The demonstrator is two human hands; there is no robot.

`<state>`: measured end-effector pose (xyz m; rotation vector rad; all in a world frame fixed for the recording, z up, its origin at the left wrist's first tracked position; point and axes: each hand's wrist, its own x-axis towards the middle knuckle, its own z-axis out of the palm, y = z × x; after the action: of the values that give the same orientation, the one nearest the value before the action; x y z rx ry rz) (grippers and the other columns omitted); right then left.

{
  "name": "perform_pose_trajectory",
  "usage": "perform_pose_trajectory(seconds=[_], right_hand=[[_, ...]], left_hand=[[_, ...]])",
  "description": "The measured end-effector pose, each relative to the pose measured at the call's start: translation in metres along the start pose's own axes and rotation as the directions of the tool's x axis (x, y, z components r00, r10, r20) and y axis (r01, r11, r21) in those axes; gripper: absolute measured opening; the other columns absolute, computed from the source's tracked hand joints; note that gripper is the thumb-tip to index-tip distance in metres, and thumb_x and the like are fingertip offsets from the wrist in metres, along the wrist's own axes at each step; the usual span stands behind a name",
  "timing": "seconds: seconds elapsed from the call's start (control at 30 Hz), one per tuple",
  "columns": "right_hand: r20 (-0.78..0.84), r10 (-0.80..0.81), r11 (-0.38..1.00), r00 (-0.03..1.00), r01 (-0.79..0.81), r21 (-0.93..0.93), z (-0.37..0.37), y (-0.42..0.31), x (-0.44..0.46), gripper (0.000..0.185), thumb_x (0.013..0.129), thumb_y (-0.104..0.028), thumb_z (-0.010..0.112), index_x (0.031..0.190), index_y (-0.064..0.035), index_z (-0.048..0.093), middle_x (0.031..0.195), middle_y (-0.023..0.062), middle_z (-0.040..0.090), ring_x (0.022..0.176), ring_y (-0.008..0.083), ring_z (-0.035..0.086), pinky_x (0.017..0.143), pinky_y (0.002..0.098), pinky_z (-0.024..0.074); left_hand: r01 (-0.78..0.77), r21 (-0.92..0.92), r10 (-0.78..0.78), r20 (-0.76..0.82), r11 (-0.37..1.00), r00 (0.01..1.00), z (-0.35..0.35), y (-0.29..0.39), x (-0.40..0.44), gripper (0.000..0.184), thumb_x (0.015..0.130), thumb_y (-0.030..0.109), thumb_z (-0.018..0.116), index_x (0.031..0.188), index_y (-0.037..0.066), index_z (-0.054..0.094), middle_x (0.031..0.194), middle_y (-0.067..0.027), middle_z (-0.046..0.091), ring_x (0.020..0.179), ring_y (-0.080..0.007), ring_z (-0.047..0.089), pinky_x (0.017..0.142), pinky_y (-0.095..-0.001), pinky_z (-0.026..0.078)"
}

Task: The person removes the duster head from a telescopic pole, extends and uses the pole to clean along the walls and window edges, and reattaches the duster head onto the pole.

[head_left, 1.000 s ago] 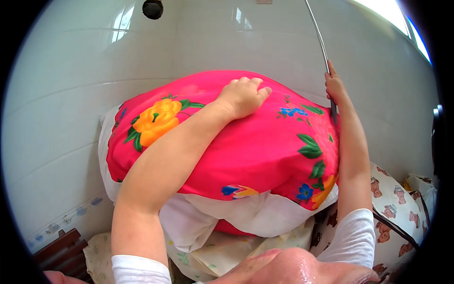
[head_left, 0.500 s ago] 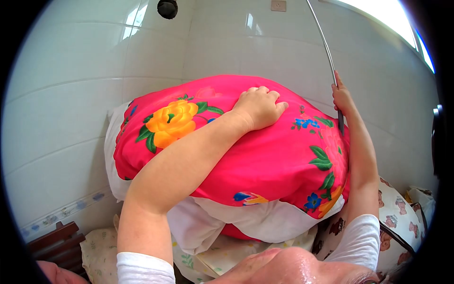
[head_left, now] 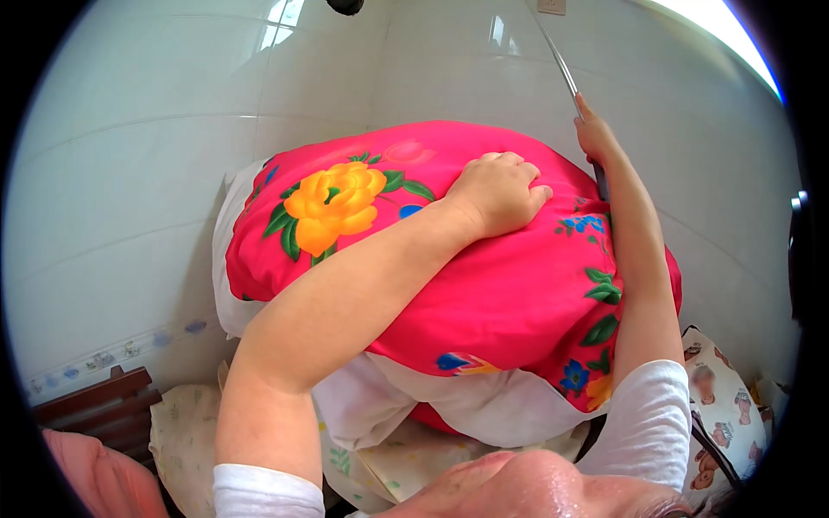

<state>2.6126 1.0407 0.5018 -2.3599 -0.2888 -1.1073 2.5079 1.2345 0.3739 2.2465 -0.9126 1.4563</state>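
Left hand (head_left: pixel 501 194): palm down on the upper middle of the pink floral bedding (head_left: pixel 484 293), thumb held apart, the other fingers slightly curled against the fabric; not pinched on anything. Right hand (head_left: pixel 596 138): closed around a thin metal rod (head_left: pixel 563 71), which slants up and left in front of the tiled wall (head_left: pixel 319 86). The rod's dark lower part runs down behind the right forearm (contact with the bedding cannot be told).

Bedding: heaped, bulky, in the centre before the person, patterned side up, white layer (head_left: pixel 509 406) exposed along the near edge. Below it, leaf-print fabric (head_left: pixel 186 432). Right side: bear-print fabric (head_left: pixel 725 406) with dark trim. Lower left: brown slatted wood (head_left: pixel 95 397), pink cloth (head_left: pixel 104 475) just beside it.
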Motion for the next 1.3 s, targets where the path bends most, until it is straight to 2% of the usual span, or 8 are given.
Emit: perform_pose_trajectory(seconds=[0.23, 0.3, 0.43, 0.6, 0.8, 1.1, 1.23, 1.3], right_hand=[[0.123, -0.109, 0.981, 0.986, 0.127, -0.149, 0.011, 0.015, 0.003, 0.052, 0.09, -0.02, 0.037, 0.137, -0.0343, 0.019, 0.103, 0.0213, 0.057, 0.075, 0.033, 0.059, 0.07, 0.0416, 0.0469], [-0.02, -0.153, 0.959, 0.988, 0.144, -0.246, 0.005, 0.043, 0.023, 0.053, 0.089, -0.018, 0.037, 0.136, -0.0355, 0.02, 0.111, 0.0217, 0.054, 0.094, 0.0358, 0.056, 0.082, 0.0436, 0.0427], [-0.113, -0.064, 0.951, 0.992, 0.026, -0.309, -0.05, 0.074, 0.006, 0.053, 0.089, -0.018, 0.039, 0.135, -0.0366, 0.022, 0.112, 0.02, 0.054, 0.099, 0.0347, 0.054, 0.084, 0.0431, 0.0421], [-0.244, -0.134, 0.927, 0.96, 0.035, -0.372, -0.114, 0.147, -0.022, 0.051, 0.089, -0.016, 0.039, 0.134, -0.037, 0.025, 0.116, 0.0162, 0.053, 0.107, 0.0336, 0.05, 0.088, 0.0407, 0.0405], [-0.352, -0.245, 0.932, 0.903, 0.119, -0.343, -0.146, 0.208, -0.082, 0.05, 0.091, -0.016, 0.038, 0.133, -0.0375, 0.026, 0.122, 0.0134, 0.049, 0.11, 0.0333, 0.047, 0.088, 0.0401, 0.0399], [-0.423, -0.073, 0.958, 0.903, -0.054, -0.281, -0.161, 0.212, -0.089, 0.05, 0.091, -0.02, 0.038, 0.135, -0.0376, 0.021, 0.118, 0.0142, 0.052, 0.104, 0.037, 0.05, 0.084, 0.0427, 0.0411], [-0.473, -0.239, 0.931, 0.848, 0.061, -0.36, -0.163, 0.186, -0.09, 0.05, 0.091, -0.021, 0.038, 0.135, -0.0398, 0.02, 0.112, 0.0157, 0.056, 0.087, 0.0351, 0.058, 0.074, 0.0421, 0.0452], [-0.274, 0.128, 0.957, 0.953, -0.191, -0.217, -0.164, 0.146, -0.108, 0.051, 0.091, -0.022, 0.038, 0.136, -0.0379, 0.018, 0.105, 0.0164, 0.058, 0.065, 0.0287, 0.057, 0.061, 0.0397, 0.0469]], left_hand=[[-0.028, 0.025, 0.027, 0.075, 0.999, 0.997, -0.015, 0.01, 0.0, 0.033, 0.083, 0.03, 0.049, 0.098, 0.002, 0.059, 0.102, -0.0142, 0.058, 0.1, -0.0288, 0.051, 0.089, -0.0375, 0.039], [-0.053, 0.048, 0.05, 0.075, 0.997, 0.996, -0.014, 0.009, 0.0, 0.033, 0.083, 0.029, 0.049, 0.098, 0.002, 0.059, 0.103, -0.0142, 0.058, 0.102, -0.029, 0.05, 0.09, -0.0374, 0.038], [-0.065, 0.075, 0.06, 0.068, 0.995, 0.996, -0.012, 0.004, -0.001, 0.034, 0.083, 0.029, 0.048, 0.102, 0.003, 0.058, 0.11, -0.0148, 0.056, 0.108, -0.0293, 0.048, 0.094, -0.0375, 0.036], [-0.067, 0.121, 0.055, 0.106, 0.99, 0.993, -0.008, 0.006, -0.002, 0.035, 0.084, 0.029, 0.048, 0.105, 0.003, 0.057, 0.112, -0.0147, 0.055, 0.112, -0.0287, 0.046, 0.096, -0.0381, 0.034], [-0.036, 0.123, 0.043, -0.054, 0.992, 0.998, 0.004, 0.003, -0.002, 0.035, 0.083, 0.03, 0.049, 0.105, 0.005, 0.057, 0.111, -0.0168, 0.055, 0.109, -0.0311, 0.047, 0.094, -0.0392, 0.036], [-0.026, 0.18, 0.028, -0.008, 0.983, 1.0, -0.001, 0.005, -0.007, 0.038, 0.084, 0.033, 0.047, 0.108, 0.006, 0.055, 0.115, -0.0158, 0.052, 0.111, -0.0311, 0.045, 0.093, -0.0405, 0.037], [-0.026, 0.189, 0.031, -0.026, 0.982, 0.999, 0.0, 0.004, -0.009, 0.037, 0.084, 0.033, 0.047, 0.109, 0.006, 0.055, 0.115, -0.0156, 0.052, 0.111, -0.0305, 0.046, 0.093, -0.0405, 0.037], [-0.028, 0.2, 0.037, -0.041, 0.979, 0.998, 0.001, 0.005, -0.01, 0.037, 0.084, 0.033, 0.047, 0.108, 0.006, 0.055, 0.115, -0.0155, 0.053, 0.111, -0.0303, 0.046, 0.093, -0.0405, 0.037]])
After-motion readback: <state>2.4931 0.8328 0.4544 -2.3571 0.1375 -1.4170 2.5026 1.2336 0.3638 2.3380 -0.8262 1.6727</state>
